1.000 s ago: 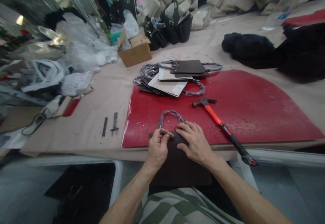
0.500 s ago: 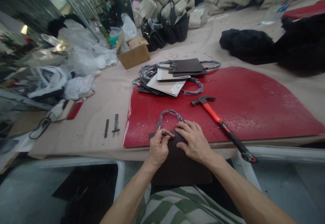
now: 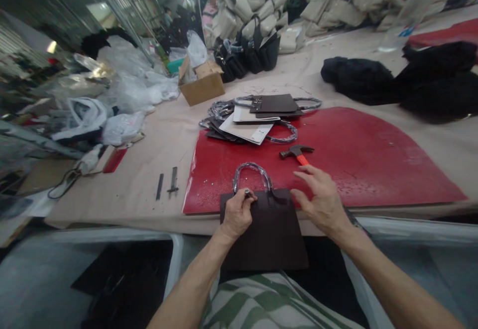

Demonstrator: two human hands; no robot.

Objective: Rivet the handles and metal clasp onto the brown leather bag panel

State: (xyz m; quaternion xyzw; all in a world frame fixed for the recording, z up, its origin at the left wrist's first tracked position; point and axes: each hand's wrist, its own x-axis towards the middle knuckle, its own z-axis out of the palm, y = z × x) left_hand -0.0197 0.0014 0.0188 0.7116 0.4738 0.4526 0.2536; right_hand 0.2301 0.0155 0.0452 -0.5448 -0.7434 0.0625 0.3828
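A dark brown panel with a plastic-wrapped loop handle lies over the near edge of a red board. My left hand is closed around a small metal punch, held upright on the panel near the base of the handle. To the right, my right hand is raised with its fingers apart and nothing in it, over the shaft of a claw hammer. Its head and a bit of the orange shaft show beyond my fingers; the grip is mostly hidden.
Behind lies a pile of panels with wrapped handles. Two thin metal tools rest left of the board. Further back are a cardboard box, black bags and black cloth. White bins stand below the table edge.
My right hand has left the panel and moved right to the hammer, its fingers spreading. My left hand stays at the handle base with the punch. The view has shifted slightly.
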